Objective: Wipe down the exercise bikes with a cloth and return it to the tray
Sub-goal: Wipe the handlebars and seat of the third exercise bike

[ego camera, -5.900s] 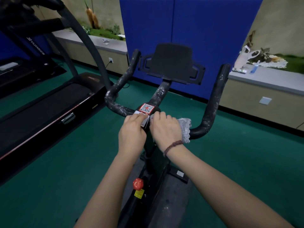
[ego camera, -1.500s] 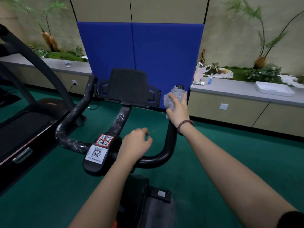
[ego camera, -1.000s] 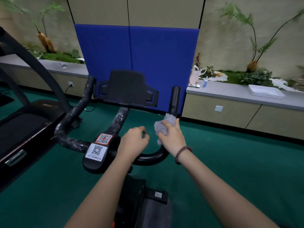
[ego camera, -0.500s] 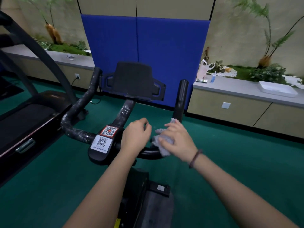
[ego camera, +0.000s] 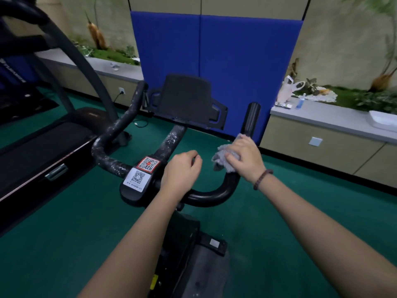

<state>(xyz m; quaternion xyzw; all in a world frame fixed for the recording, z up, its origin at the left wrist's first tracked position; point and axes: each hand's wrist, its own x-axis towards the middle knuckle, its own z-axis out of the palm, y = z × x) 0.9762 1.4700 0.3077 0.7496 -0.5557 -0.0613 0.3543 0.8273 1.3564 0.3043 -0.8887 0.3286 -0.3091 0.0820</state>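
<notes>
A black exercise bike stands in front of me, its handlebar speckled white on the left arm and clean on the right arm. My right hand grips a grey cloth wrapped around the right handlebar arm, just above its bend. My left hand curls around the handlebar's cross part beside the QR-code sticker. A white tray sits on the grey ledge at the far right.
A black treadmill stands close on the left. A blue padded panel is behind the bike. The ledge at right carries a plastic bag, a small blue bottle and plants. Green carpet covers the floor.
My right hand slid the cloth down from the top of the right handlebar arm to the bend by my left hand, then back up a little. My left hand kept its hold.
</notes>
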